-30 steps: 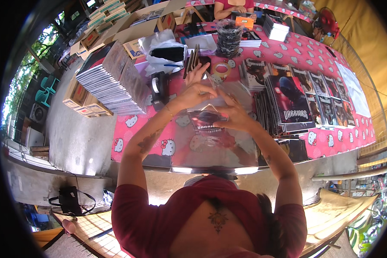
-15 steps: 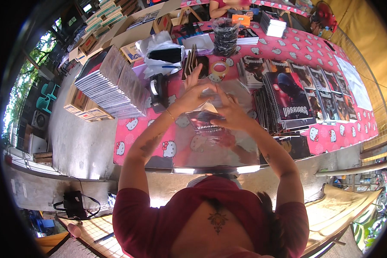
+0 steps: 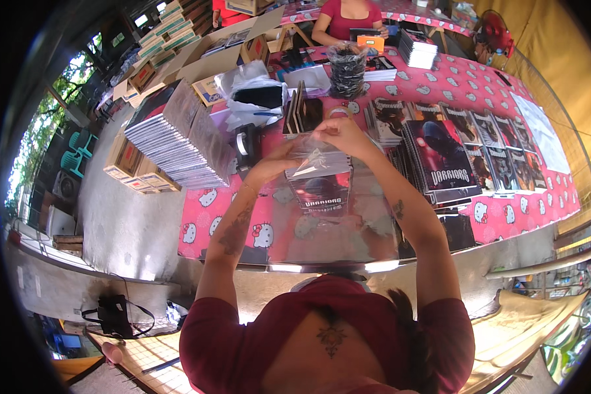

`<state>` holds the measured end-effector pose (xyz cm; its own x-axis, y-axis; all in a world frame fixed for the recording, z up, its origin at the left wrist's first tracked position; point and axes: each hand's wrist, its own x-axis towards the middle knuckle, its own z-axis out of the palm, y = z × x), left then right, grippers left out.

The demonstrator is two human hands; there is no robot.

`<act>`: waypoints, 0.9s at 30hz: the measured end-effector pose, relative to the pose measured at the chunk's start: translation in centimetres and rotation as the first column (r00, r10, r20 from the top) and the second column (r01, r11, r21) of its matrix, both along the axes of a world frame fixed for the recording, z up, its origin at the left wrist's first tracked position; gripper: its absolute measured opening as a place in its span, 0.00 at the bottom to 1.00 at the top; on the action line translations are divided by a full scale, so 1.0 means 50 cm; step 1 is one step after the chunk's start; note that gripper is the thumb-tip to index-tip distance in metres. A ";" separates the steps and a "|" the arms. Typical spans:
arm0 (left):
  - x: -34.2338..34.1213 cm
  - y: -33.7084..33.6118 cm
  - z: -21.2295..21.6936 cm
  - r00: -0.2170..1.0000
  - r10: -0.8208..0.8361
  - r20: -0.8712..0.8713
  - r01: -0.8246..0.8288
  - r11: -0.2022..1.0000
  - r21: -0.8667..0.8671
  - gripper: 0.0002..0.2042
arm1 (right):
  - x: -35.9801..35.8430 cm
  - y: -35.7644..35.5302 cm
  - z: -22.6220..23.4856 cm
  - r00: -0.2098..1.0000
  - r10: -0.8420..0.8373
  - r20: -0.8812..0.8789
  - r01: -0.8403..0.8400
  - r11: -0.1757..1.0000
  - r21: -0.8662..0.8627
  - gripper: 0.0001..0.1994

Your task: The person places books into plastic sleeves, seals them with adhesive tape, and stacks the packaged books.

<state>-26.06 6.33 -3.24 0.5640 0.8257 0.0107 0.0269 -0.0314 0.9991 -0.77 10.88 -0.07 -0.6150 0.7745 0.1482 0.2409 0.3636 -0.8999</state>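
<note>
The dark, red-tinted notebook (image 3: 323, 190) lies at the centre of the frame on the pink surface (image 3: 496, 222); its upper part is hard to make out beneath crumpled, glinting clear film (image 3: 318, 159) and the hands. Pale lettering crosses its lower cover, upright as seen here. The cover's lettered end points to the frame's lower edge; its long axis seems to run up and down, though the far end is obscured. The left hand (image 3: 279, 159) lies at the film's left side, thumb and fingers apart; the right hand (image 3: 341, 133) has its fingertips together above it. Whether either grips film, I cannot tell. The right hand partly hides a tape roll (image 3: 339, 111).
</note>
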 end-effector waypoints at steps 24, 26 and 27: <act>0.023 -0.112 0.063 0.822 0.419 -0.387 -0.026 0.706 0.708 0.16 | 0.030 -0.138 0.021 0.942 -0.086 0.324 -0.045 0.924 0.379 0.15; 0.033 -0.092 0.070 0.791 0.448 -0.418 -0.070 0.744 0.665 0.17 | 0.023 -0.122 0.030 0.920 -0.070 0.386 -0.029 0.970 0.243 0.15; 0.040 -0.084 0.068 0.759 0.486 -0.432 -0.063 0.716 0.695 0.18 | 0.017 -0.116 0.028 0.910 -0.101 0.401 -0.016 0.961 0.278 0.15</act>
